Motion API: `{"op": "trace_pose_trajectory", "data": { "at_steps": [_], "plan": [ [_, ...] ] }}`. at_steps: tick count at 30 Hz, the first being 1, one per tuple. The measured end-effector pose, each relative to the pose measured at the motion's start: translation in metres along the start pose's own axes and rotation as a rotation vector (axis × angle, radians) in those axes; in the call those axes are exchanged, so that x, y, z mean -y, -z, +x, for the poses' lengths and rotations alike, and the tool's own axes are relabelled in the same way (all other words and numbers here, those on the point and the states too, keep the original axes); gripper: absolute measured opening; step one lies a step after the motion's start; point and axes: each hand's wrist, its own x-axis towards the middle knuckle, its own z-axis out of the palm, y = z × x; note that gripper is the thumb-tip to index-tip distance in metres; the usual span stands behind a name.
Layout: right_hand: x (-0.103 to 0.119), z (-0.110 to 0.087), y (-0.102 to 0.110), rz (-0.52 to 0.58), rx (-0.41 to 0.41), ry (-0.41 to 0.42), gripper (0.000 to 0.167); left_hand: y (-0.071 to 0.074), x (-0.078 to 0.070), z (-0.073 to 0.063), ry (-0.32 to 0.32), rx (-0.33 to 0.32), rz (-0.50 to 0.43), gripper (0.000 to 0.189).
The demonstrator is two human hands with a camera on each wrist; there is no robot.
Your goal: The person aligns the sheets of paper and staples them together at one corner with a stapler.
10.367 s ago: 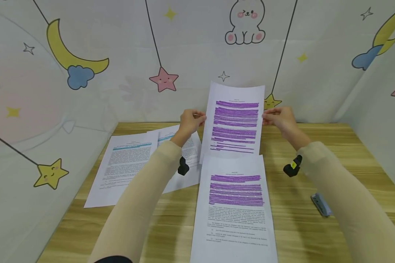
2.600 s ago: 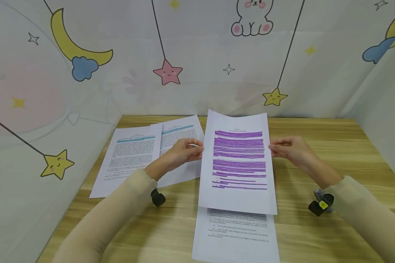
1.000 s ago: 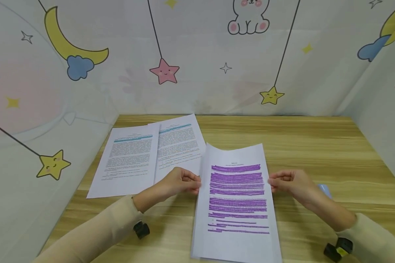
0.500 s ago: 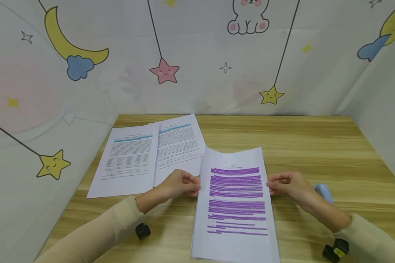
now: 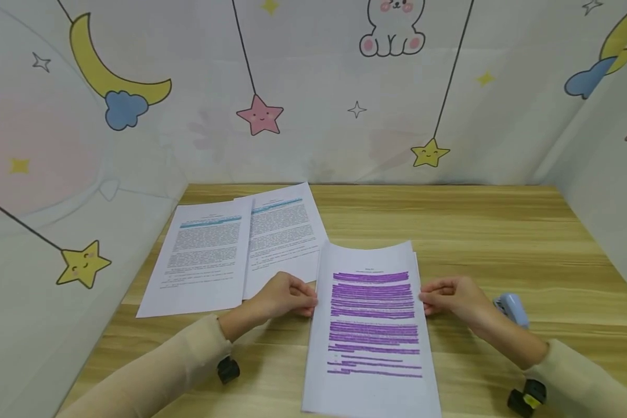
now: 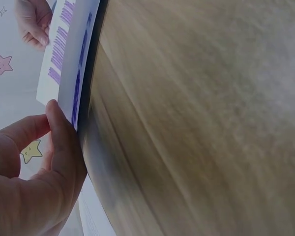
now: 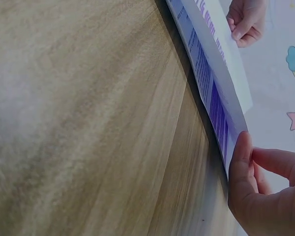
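A printed sheet [image 5: 373, 345] with purple-highlighted lines lies between both hands, almost fully covering a second sheet [image 7: 204, 73]. In the wrist views the upper sheet stands slightly above the lower one, which also bears purple highlighting. My left hand [image 5: 287, 297] pinches the upper sheet's left edge between thumb and fingers. At the opposite edge, my right hand [image 5: 457, 299] pinches it the same way. The top edge of the upper sheet bows a little, and a sliver of the lower sheet peeks out at its top right corner.
Two overlapping printed sheets with blue-highlighted lines, a left one [image 5: 201, 261] and a right one [image 5: 282, 232], lie at the back left. A light blue stapler [image 5: 513, 309] rests beyond the right wrist. The wooden table [image 5: 480, 232] meets a patterned cloth backdrop [image 5: 313, 75].
Both hands have brought the purple-highlighted sheet from raised near the back down over the other purple-highlighted sheet. Over the last second it has shifted slightly toward me and left.
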Motion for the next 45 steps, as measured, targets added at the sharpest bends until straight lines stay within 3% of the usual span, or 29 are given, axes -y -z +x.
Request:
{"op": "trace_pose_trajectory", "data": {
  "at_steps": [23,45],
  "plan": [
    [-0.0026,0.0015,-0.0007,-0.087,-0.012,-0.034,0.027,-0.0016,0.0016,-0.0024,0.046,-0.053,0.061,0.013],
    [-0.0021,0.0006,0.0005,-0.159,-0.047,-0.053,0.020,-0.0005,0.0069,0.0019,-0.038,-0.081,0.205,0.012]
  ]
}}
